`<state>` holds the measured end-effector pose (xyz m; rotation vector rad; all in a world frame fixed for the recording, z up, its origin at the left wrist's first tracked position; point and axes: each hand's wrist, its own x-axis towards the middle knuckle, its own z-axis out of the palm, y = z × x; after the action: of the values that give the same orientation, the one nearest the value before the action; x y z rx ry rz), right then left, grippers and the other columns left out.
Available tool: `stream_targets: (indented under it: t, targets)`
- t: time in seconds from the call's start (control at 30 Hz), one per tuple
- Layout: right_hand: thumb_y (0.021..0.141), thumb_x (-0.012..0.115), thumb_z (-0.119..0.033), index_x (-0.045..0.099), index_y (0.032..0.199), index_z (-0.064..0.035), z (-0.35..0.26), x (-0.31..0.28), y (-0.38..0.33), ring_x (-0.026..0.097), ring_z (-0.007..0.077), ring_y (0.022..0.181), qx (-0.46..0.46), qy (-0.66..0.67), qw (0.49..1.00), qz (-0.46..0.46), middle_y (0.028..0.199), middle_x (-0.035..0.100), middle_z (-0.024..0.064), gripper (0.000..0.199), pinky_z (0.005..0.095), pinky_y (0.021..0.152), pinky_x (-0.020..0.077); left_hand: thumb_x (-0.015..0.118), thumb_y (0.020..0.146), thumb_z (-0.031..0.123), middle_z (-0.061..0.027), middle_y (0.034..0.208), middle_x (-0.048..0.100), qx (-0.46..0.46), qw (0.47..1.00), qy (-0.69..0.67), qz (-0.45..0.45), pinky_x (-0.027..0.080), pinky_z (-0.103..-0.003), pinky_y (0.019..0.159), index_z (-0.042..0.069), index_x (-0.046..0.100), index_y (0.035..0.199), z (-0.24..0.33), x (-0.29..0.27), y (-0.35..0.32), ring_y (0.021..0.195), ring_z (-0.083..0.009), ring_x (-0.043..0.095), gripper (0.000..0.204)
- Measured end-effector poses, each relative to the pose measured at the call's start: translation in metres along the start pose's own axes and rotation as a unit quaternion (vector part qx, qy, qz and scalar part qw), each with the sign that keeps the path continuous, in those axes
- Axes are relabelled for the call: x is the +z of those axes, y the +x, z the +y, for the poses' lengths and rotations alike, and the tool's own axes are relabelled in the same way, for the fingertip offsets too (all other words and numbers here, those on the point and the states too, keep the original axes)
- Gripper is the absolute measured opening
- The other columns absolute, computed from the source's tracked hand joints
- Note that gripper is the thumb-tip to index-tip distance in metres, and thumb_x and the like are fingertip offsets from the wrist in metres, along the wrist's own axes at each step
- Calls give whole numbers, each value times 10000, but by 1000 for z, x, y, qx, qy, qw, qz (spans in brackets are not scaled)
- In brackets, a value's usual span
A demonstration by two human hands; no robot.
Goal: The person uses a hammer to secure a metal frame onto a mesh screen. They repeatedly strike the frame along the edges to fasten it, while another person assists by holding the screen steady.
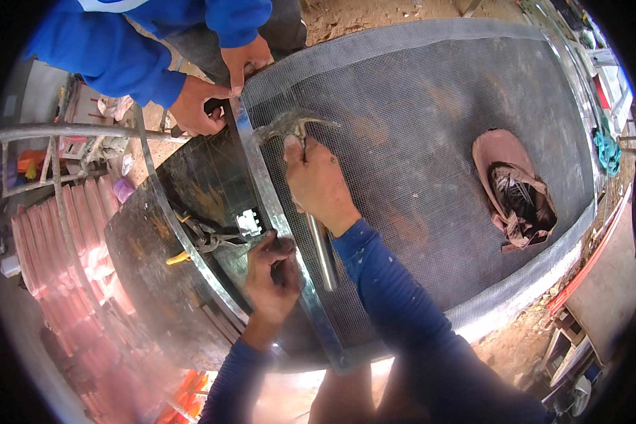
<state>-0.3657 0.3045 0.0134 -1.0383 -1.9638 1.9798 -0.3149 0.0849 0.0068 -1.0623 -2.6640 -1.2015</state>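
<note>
My right hand (320,182) grips a claw hammer (323,256) close under its head, over the dark wire mesh (403,141); the metal handle points back toward me. A flat metal strip (261,173) runs along the mesh's left edge. My left hand (274,279) is at this strip, its fingers curled and the thumb bent in; what they hold, if anything, is hidden. Just beyond it lies a small shiny metal piece (249,222), beside pliers with yellow handles (208,239). At the strip's far end, a co-worker's two hands (203,102) in blue sleeves touch it.
A brown cap (512,187) holding what look like nails lies on the mesh at right. Another metal strip (166,201) crosses the dark board (145,247) at left. Pink stacked sheets (71,240) and a pole frame (63,131) stand farther left.
</note>
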Motion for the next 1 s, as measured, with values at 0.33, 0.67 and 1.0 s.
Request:
stream_targets:
  t: [0.33, 0.67, 1.0]
  targets:
    - [1191, 564, -416, 630, 1123, 18, -9, -27, -28, 546, 123, 463, 114, 112, 987, 8, 664, 555, 14, 444, 331, 410, 457, 806, 941, -65, -230, 1246, 763, -23, 1000, -18, -9, 677, -410, 973, 45, 702, 1125, -3, -5, -2, 1225, -348, 785, 239]
    - [1196, 547, -436, 617, 1084, 31, 3, -6, -30, 577, 171, 446, 117, 92, 989, -17, 659, 583, 64, 485, 360, 417, 485, 810, 938, -59, -173, 1156, 793, -21, 1000, -14, -7, 649, -432, 1039, 56, 701, 1101, -4, -6, 0, 1282, -384, 757, 227]
    - [1202, 542, -450, 608, 1062, 8, 35, 8, -39, 552, 133, 432, 17, 14, 1000, 10, 654, 560, 29, 484, 330, 402, 462, 805, 930, -69, -171, 1140, 807, -4, 1000, -15, -12, 639, -421, 1034, 53, 696, 1107, -5, -6, 2, 1262, -369, 763, 240]
